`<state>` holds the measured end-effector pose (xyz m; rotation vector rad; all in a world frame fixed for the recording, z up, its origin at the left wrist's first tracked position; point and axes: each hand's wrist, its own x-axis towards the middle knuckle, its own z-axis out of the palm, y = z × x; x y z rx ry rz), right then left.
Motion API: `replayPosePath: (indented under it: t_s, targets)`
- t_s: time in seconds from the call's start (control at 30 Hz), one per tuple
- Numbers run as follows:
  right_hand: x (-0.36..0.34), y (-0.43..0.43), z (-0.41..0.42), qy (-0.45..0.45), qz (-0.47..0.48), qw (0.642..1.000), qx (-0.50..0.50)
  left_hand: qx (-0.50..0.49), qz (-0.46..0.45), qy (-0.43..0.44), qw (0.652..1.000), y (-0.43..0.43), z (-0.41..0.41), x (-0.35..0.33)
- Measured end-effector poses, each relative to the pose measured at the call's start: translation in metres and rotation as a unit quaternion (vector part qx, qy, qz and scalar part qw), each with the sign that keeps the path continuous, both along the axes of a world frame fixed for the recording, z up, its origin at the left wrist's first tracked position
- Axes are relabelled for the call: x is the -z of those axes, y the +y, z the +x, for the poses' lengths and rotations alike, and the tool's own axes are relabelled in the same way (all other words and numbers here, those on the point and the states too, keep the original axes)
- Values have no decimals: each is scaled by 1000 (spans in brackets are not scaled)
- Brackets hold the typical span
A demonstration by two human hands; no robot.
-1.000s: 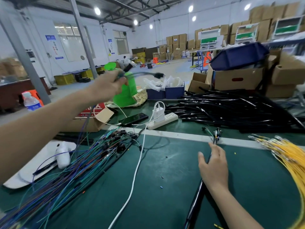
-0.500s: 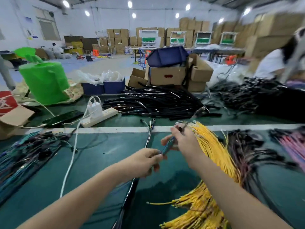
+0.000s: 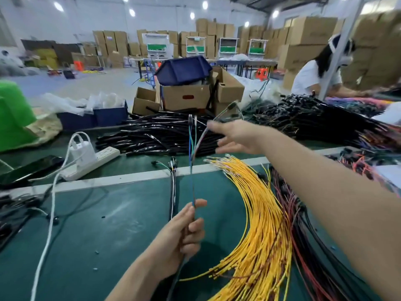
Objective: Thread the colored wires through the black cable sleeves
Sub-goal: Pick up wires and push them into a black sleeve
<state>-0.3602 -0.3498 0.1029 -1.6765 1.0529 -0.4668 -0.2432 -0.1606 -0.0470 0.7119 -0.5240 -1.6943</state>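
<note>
My left hand (image 3: 184,231) grips a thin bundle of colored wires (image 3: 191,166), blue and green among them, which stands upright above the green table mat (image 3: 108,235). One grey strand bends off the bundle's top toward a small connector (image 3: 231,106). My right hand (image 3: 236,137) is stretched forward beside that strand, blurred, with fingers straight. A heap of black cable sleeves (image 3: 156,135) lies behind both hands. A single black sleeve (image 3: 172,192) with wire ends showing lies on the mat left of the bundle.
Yellow wires (image 3: 256,213) fan across the mat under my right arm, with dark red and black wires (image 3: 303,246) beyond. A power strip (image 3: 95,159), white cable (image 3: 50,224) and phone (image 3: 28,168) lie left. Cardboard boxes (image 3: 184,96) stand behind; a person (image 3: 314,77) works at the right.
My right hand has left the wire it pinched by my left hand and moved up and forward, fingers spread. My left hand has lifted the bundle upright.
</note>
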Motion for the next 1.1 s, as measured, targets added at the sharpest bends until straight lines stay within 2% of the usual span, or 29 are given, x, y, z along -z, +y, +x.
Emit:
replayPosePath:
  t_s: [0.07, 0.13, 0.17, 0.27, 0.33, 0.43, 0.57, 0.63, 0.83, 1.1]
  targets:
    - [32, -1, -8, 180, -95, 979, 20, -27, 37, 10, 999, -2, -1, 1]
    - [68, 0, -19, 329, -147, 932, 42, -27, 62, -1, 998, -5, -3, 1]
    - [84, 2, -24, 373, -146, 915, 51, -19, 72, -2, 997, -6, -3, 2]
    - [117, 13, -30, 418, -178, 887, 84, 1, 100, 38, 994, -8, -2, 3]
    - [128, 15, -32, 424, -210, 874, 105, 8, 105, 70, 992, -8, 1, 2]
    - [134, 15, -36, 391, -191, 893, 118, 4, 95, 82, 992, -6, 1, 0]
    - [136, 27, -44, 250, -171, 937, 175, -70, 82, 41, 993, -6, -1, 1]
    - [138, 37, -47, 210, -180, 942, 192, -106, 79, 9, 991, -9, -4, 4]
    - [136, 52, -37, 290, -220, 919, 152, -124, 83, -44, 988, -11, -5, 6]
    - [138, 60, -46, 315, -251, 900, 165, -133, 83, 30, 987, -13, -5, 7]
